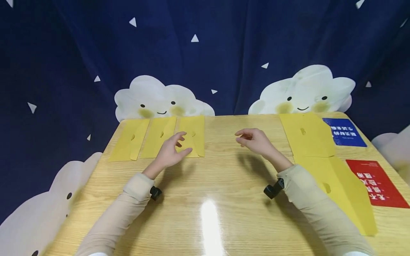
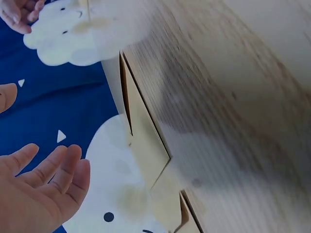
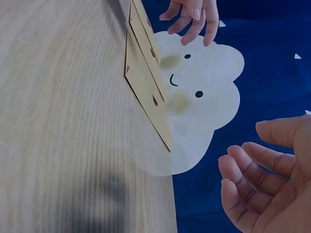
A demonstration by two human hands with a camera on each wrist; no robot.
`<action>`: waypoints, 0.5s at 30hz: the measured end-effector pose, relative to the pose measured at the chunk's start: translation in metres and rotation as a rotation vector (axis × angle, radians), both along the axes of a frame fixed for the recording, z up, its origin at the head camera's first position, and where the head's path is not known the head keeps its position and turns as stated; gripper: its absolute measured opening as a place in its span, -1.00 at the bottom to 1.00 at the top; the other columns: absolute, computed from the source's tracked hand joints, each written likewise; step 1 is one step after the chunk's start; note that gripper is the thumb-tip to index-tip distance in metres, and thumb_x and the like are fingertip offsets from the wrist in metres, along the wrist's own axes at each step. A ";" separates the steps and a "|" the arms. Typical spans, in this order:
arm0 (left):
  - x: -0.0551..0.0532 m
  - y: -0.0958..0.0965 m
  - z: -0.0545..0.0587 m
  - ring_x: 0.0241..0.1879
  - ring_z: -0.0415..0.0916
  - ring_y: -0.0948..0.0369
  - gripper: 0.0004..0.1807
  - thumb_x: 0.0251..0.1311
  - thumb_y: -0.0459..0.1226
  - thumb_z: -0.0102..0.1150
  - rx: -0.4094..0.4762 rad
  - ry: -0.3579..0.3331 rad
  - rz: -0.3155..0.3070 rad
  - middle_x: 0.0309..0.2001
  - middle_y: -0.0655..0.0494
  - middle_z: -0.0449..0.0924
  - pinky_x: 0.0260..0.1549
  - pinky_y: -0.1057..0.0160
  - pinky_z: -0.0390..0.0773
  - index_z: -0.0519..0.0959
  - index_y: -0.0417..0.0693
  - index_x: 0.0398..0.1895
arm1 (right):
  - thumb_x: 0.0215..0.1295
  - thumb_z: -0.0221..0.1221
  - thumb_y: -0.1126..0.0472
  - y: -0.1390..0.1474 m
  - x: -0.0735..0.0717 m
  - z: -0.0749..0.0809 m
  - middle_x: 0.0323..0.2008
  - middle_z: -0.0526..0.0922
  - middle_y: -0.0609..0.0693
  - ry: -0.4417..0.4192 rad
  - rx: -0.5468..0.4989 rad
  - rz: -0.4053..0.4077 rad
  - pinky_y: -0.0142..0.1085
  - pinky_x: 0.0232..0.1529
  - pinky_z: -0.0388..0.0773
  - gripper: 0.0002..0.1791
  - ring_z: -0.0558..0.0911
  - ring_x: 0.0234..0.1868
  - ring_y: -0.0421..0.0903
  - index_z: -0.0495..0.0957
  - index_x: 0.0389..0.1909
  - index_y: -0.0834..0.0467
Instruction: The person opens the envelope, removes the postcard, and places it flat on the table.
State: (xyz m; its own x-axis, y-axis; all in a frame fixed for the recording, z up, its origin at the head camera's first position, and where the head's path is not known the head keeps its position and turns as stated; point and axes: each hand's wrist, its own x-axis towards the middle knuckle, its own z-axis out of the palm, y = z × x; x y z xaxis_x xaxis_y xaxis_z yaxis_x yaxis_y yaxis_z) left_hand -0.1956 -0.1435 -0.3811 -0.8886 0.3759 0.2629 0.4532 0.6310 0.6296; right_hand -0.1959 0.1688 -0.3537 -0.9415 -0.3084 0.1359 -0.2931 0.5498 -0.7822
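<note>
My left hand (image 1: 169,152) hovers over the table beside a row of yellow envelopes, its fingers loosely bent and holding nothing. The nearest one, a yellow envelope (image 1: 198,133), lies partly behind its fingertips in the head view. To its left lie a second envelope (image 1: 155,142) and a third envelope (image 1: 126,142), all with flaps folded over. My right hand (image 1: 256,142) is raised over bare wood, fingers relaxed and slightly curled around nothing. Both wrist views show the left hand (image 2: 46,187) and right hand (image 3: 272,179) off the tabletop.
Two yellow envelopes with flaps spread lie on the right: a far one (image 1: 307,138) and a near one (image 1: 339,188), partly behind the right sleeve. A blue card (image 1: 346,133) and a red card (image 1: 379,185) lie beside them. A dark blue curtain (image 1: 224,53) hangs behind the table (image 1: 224,170).
</note>
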 end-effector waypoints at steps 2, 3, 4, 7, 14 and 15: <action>-0.002 -0.002 -0.001 -0.17 0.49 -0.12 -0.37 0.10 -0.15 0.20 0.003 -0.009 0.010 -0.02 -0.23 0.45 -0.28 0.00 0.48 0.28 -0.20 0.22 | 0.24 0.13 0.25 -0.004 -0.005 -0.001 -0.42 0.64 0.13 0.004 0.004 -0.003 -0.28 -0.39 0.47 -0.72 0.59 -0.46 -0.04 0.55 -0.09 0.32; -0.003 -0.003 0.000 -0.16 0.49 -0.13 -0.36 0.10 -0.14 0.20 0.007 -0.014 0.015 0.00 -0.23 0.44 -0.27 -0.01 0.48 0.27 -0.20 0.23 | 0.23 0.13 0.25 -0.006 -0.007 -0.001 -0.42 0.64 0.13 0.005 0.001 -0.002 -0.28 -0.40 0.46 -0.72 0.59 -0.46 0.00 0.55 -0.08 0.32; -0.005 -0.004 0.000 -0.14 0.48 -0.14 -0.35 0.10 -0.13 0.20 0.006 -0.018 0.021 0.02 -0.22 0.44 -0.26 -0.01 0.48 0.27 -0.19 0.23 | 0.23 0.13 0.25 -0.008 -0.009 -0.002 -0.43 0.64 0.14 0.006 -0.001 -0.001 -0.28 -0.41 0.45 -0.71 0.59 -0.45 0.02 0.55 -0.08 0.33; -0.011 -0.006 0.001 -0.08 0.44 -0.14 -0.31 0.10 -0.11 0.19 -0.006 -0.030 0.040 0.08 -0.21 0.40 -0.17 -0.03 0.43 0.23 -0.17 0.27 | 0.22 0.14 0.25 -0.014 -0.016 -0.006 -0.38 0.64 0.15 0.001 -0.004 -0.007 -0.26 -0.38 0.46 -0.70 0.59 -0.37 0.08 0.55 -0.07 0.31; -0.030 -0.013 -0.002 0.16 0.22 -0.15 -0.17 0.05 -0.02 0.21 -0.137 -0.085 0.032 0.25 -0.20 0.21 0.08 -0.13 0.20 0.13 -0.16 0.34 | 0.16 0.21 0.18 -0.032 -0.035 -0.019 -0.12 0.58 0.24 0.003 0.054 0.042 -0.11 -0.06 0.42 -0.51 0.53 -0.12 0.12 0.44 0.09 0.33; -0.032 -0.016 -0.003 0.19 0.17 -0.16 -0.15 0.04 -0.01 0.21 -0.167 -0.091 0.030 0.27 -0.21 0.18 0.11 -0.15 0.15 0.11 -0.17 0.34 | 0.14 0.22 0.17 -0.035 -0.037 -0.020 -0.07 0.55 0.26 0.002 0.067 0.057 -0.08 -0.03 0.40 -0.47 0.51 -0.07 0.15 0.42 0.11 0.33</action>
State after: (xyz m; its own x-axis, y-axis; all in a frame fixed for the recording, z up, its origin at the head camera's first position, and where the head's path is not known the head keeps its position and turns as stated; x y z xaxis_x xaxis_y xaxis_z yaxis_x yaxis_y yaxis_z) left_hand -0.2280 -0.1591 -0.3843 -0.9174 0.3803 0.1174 0.3786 0.7428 0.5522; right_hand -0.2332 0.1340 -0.3732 -0.9217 -0.3704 0.1153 -0.3273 0.5829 -0.7437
